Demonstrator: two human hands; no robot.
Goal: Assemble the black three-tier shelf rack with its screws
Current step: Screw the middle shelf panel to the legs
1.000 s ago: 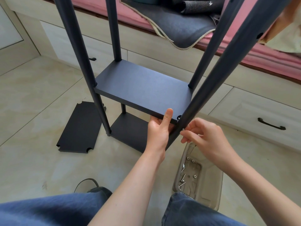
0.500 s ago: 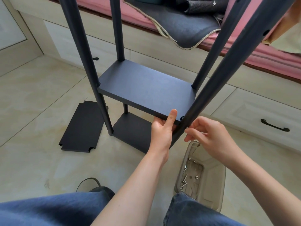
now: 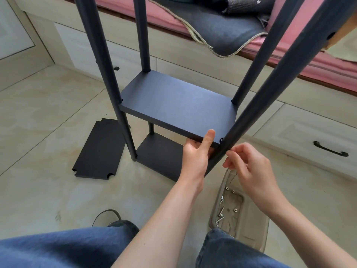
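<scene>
Your left hand [image 3: 196, 153] holds the front edge of the flat black middle shelf board [image 3: 177, 107], thumb on top and fingers curled under it. Keep that board level and pushed snug against the round black metal pole at the front right [image 3: 257, 105], so the little hole by the corner lines up with the pole. Your right hand [image 3: 249, 171] is at that pole just below the shelf, fingertips pinched together as if on a screw, but the screw itself is too small to see, so you cannot tell for sure what it holds. Turn slowly and straight; if it feels stuck, back off and try again, or the thread may go in crooked. Do not let the shelf drop while you turn. The rack stands right in front of your knees, with a bottom black shelf [image 3: 158, 153] already on near the floor and four poles standing up. Now look around, from the left. A spare flat black board with notched corners [image 3: 98, 149] lies on the shiny beige tile floor [image 3: 38, 113]; it is likely the last shelf. Between your knees, on the right, sits a tan plastic tray [image 3: 243, 225] with silver screws [image 3: 221, 214] in it. Behind the rack are cream drawers with a dark handle [image 3: 330, 150], and a pink cushion [image 3: 309, 62] with a grey cloth [image 3: 218, 29] on top.
</scene>
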